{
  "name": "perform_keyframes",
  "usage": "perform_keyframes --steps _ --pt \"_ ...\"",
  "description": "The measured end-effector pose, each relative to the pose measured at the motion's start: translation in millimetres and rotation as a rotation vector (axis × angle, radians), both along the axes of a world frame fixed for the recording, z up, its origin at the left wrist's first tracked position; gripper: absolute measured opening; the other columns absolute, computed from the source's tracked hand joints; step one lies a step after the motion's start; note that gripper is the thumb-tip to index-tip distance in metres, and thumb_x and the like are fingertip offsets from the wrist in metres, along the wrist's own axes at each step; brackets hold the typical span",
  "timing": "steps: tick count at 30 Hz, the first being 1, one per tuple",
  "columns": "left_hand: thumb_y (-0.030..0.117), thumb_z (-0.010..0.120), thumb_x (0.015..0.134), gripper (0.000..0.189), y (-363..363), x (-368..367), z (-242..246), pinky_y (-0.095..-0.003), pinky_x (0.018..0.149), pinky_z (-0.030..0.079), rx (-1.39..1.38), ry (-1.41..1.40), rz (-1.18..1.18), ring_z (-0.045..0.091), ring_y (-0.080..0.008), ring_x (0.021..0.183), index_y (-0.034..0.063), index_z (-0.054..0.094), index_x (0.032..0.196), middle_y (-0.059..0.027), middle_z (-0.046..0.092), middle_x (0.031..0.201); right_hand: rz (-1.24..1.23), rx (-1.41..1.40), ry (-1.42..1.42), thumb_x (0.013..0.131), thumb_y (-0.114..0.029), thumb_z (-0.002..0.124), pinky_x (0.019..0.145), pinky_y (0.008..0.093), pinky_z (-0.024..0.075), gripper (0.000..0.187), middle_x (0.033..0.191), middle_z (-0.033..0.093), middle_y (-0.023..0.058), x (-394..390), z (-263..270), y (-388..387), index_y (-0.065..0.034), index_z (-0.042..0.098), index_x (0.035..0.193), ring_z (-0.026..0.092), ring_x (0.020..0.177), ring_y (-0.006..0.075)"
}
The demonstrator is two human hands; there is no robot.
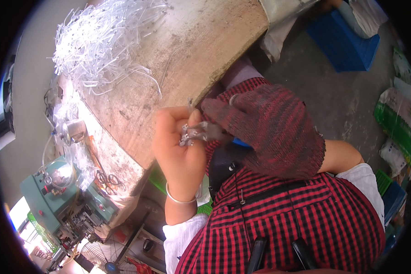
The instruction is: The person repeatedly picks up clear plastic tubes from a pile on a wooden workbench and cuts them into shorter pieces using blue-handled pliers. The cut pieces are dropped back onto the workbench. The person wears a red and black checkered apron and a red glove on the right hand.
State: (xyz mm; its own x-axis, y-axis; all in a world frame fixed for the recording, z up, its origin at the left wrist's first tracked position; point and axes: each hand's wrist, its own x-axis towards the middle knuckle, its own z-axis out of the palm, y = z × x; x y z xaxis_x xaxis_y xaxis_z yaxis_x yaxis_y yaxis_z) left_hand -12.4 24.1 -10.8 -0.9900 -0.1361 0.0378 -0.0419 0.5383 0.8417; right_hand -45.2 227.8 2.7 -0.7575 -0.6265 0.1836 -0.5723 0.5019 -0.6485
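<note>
My bare left hand (181, 144), with a bracelet at the wrist, is closed around several small clear plastic pieces (191, 135) that stick out between thumb and fingers. Close to its right is my right hand (270, 130) in a dark red and black knitted glove. Its fingers reach toward the pieces; a blurred dark shape and a bit of blue lie under them, so I cannot tell what it holds. A large pile of thin clear plastic strips (99, 48) lies on the worn table (191, 65), with a few loose strands toward my hands.
A green machine (51, 195) stands at the lower left near scissors (108, 178) on the table's edge. A fan (104, 255) is below. A blue crate (346, 41) sits on the floor at upper right, with another person's arm beside it. Green and white sacks (394, 120) lie at right.
</note>
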Motion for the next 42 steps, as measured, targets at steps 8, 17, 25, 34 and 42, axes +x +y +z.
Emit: perform_keyframes --steps 8,17,25,34,42 --pt "0.008 0.063 0.105 0.009 -19.6 -11.3 -33.4 -0.0277 0.061 0.049 -0.137 0.062 0.182 0.059 -0.0133 0.065 0.0006 0.064 0.11 -0.0067 0.066 0.087 0.131 -0.504 -0.79 0.099 -0.023 0.071 0.077 0.035 0.0574 0.051 0.107 0.074 0.0146 -4.7 -42.4 4.1 -0.0023 0.058 0.144 0.073 0.092 0.0192" --pt "0.042 0.068 0.099 0.042 -156.1 -143.6 -91.4 -0.048 0.077 0.055 -0.875 -0.016 0.42 0.071 -0.0414 0.085 0.0001 0.071 0.104 -0.0217 0.074 0.093 0.007 -1.017 -1.795 0.106 -0.041 0.059 0.1 0.0452 0.0531 0.054 0.123 0.07 0.0217 1.0 -73.7 18.1 -0.0075 0.051 0.147 0.068 0.115 0.033" --pt "0.031 0.076 0.094 0.029 -139.1 -86.2 -85.0 -0.0396 0.068 0.052 -0.622 -0.03 0.415 0.066 -0.0274 0.072 0.0023 0.072 0.098 -0.0154 0.073 0.085 -0.11 -1.238 -2.121 0.104 -0.033 0.064 0.103 0.0567 0.0543 0.041 0.133 0.065 0.0206 1.3 -76.1 42.8 -0.0143 0.055 0.138 0.069 0.115 0.0354" --pt "0.015 0.062 0.107 0.014 -55.5 -7.2 3.6 -0.0187 0.048 0.031 0.413 -0.113 0.113 0.046 -0.0022 0.052 0.0031 0.066 0.112 -0.0038 0.068 0.07 0.013 -0.34 -0.611 0.085 -0.012 0.075 0.094 0.0451 0.0563 0.064 0.116 0.073 0.0136 -27.5 -36.2 12.2 -0.0102 0.059 0.147 0.071 0.106 0.0328" --pt "0.014 0.069 0.102 0.023 -12.7 19.1 6.0 -0.0216 0.05 0.037 0.869 -0.221 -0.051 0.05 -0.0084 0.052 -0.0064 0.06 0.108 -0.0045 0.061 0.072 -0.01 0.047 0.099 0.074 -0.021 0.082 0.086 0.0487 0.0517 0.074 0.101 0.067 0.014 -30.0 -7.6 20.2 -0.0152 0.062 0.145 0.065 0.094 0.0359"
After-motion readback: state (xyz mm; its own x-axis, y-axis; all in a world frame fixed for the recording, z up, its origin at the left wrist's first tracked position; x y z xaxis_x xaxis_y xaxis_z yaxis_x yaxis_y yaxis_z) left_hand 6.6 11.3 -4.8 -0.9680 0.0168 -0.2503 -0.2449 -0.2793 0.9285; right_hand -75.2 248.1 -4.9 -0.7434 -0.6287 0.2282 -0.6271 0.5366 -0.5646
